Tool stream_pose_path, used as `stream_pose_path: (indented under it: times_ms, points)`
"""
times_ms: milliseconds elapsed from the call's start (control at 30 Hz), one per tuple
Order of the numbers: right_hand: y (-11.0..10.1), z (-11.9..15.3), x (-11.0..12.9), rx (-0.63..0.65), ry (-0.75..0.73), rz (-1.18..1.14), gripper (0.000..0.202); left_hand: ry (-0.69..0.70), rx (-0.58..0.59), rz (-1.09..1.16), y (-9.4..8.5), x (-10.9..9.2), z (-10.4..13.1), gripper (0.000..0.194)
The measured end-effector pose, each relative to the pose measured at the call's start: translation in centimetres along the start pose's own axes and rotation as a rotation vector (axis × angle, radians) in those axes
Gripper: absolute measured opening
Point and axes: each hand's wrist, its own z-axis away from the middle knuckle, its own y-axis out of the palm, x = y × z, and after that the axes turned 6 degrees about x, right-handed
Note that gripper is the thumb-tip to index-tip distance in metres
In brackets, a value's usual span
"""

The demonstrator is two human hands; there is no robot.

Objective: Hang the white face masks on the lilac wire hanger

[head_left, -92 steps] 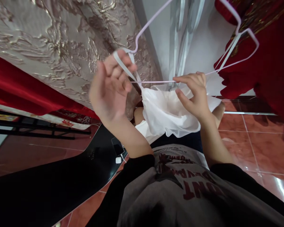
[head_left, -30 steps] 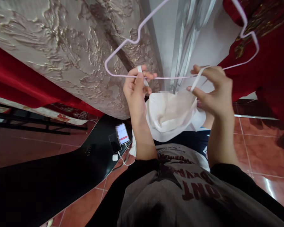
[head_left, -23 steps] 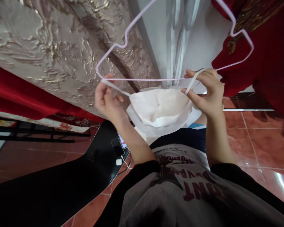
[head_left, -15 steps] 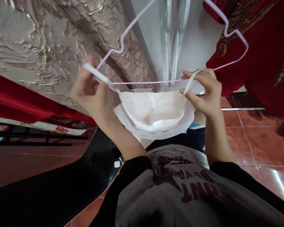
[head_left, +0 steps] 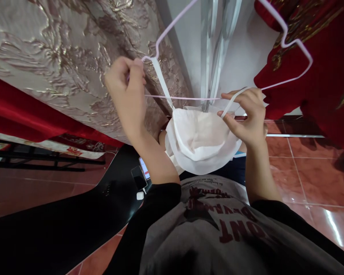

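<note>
A white strappy garment of thin cloth hangs below a pale pink clothes hanger. Its left strap now lies over the hanger's left shoulder by the notch. My left hand is closed around the left end of the hanger. On the other side, my right hand has the right strap looped around its fingers, thumb and forefinger spread inside the loop. The hanger's lower bar passes just behind those fingers. The hanger's top is out of view.
Beige textured curtain fills the left, red cloth with gold trim the right. A black glossy bench carries a phone, a second lit phone and a white charger. Red tiles cover the floor.
My left hand has let go of the left strap, which has passed onto the hanger's shoulder, and has gripped the hanger's end. The garment's left side has shifted right; my right hand barely moved.
</note>
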Motion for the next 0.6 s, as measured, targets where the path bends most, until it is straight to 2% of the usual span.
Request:
stream_pose_path:
  times_ms: [133, 167, 267, 333, 433, 500, 600]
  points:
    - [0.2, -0.1, 0.3, 0.04, 0.026, 0.035, 0.043, -0.173, -0.226, 0.363, 1.8, 2.3, 2.6, 0.034]
    - [0.3, -0.2, 0.4, 0.042, 0.033, 0.047, 0.044, -0.193, -0.233, 0.452, 2.5, 2.7, 3.5, 0.032]
    - [0.6, -0.5, 0.9, 0.015, 0.035, 0.069, 0.044, -0.239, -0.139, 0.512, 4.5, 3.7, 5.6, 0.031]
    - [0.5, -0.4, 0.6, -0.11, 0.032, 0.036, 0.044, -0.21, -0.103, 0.515, 5.2, 4.0, 6.2, 0.034]
    - [-0.8, 0.4, -1.3, -0.524, 0.03, -0.022, 0.035, -0.154, -0.115, 0.555, 5.1, 3.8, 6.0, 0.041]
    - [-2.7, 1.1, -3.5, -0.663, 0.005, -0.026, 0.033, -0.144, -0.124, 0.576, 4.8, 3.5, 5.8, 0.045]
    - [-6.0, 1.2, -6.3, -0.467, -0.001, -0.076, 0.04, -0.125, -0.126, 0.547, 4.5, 3.2, 5.9, 0.045]
